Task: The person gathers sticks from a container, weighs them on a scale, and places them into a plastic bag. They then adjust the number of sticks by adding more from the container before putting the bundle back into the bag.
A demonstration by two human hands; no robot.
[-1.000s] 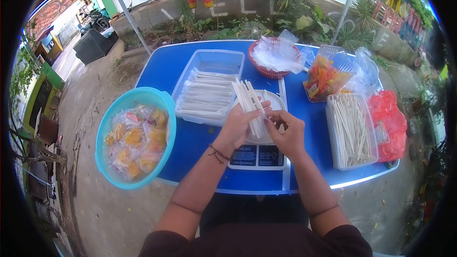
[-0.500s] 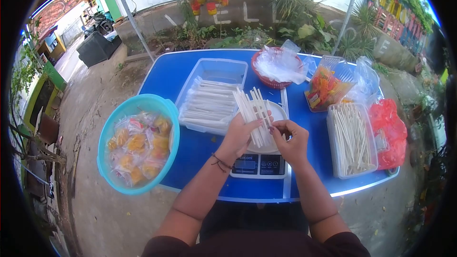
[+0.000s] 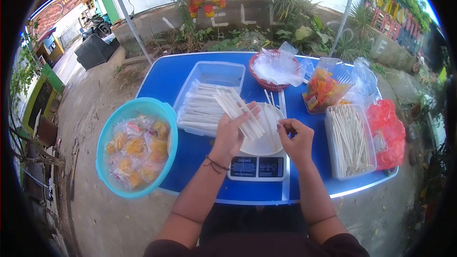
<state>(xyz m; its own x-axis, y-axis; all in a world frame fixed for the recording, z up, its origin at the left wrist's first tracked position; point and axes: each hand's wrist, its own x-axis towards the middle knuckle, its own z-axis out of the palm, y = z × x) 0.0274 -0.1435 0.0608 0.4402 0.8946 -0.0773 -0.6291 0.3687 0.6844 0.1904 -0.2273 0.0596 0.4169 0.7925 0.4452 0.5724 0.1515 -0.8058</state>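
A bundle of thin white sticks is held in my left hand, tilted above the scale and the edge of the clear box. My right hand is at the right side of the round white plate, its thumb and fingertips pinched around a few thin sticks that stand apart from the bundle. Under the plate is a kitchen scale with a dark panel. Behind my left hand, a clear plastic box holds several wrapped white sticks.
A turquoise basin with bagged yellow food stands left. Behind the scale is a red basket of plastic bags. To the right are a tub of loose sticks, a container of orange packets and a red bag.
My left hand has moved left and tilted with the bundle. My right hand has drawn away to the right with a few sticks, and the two hands are now farther apart.
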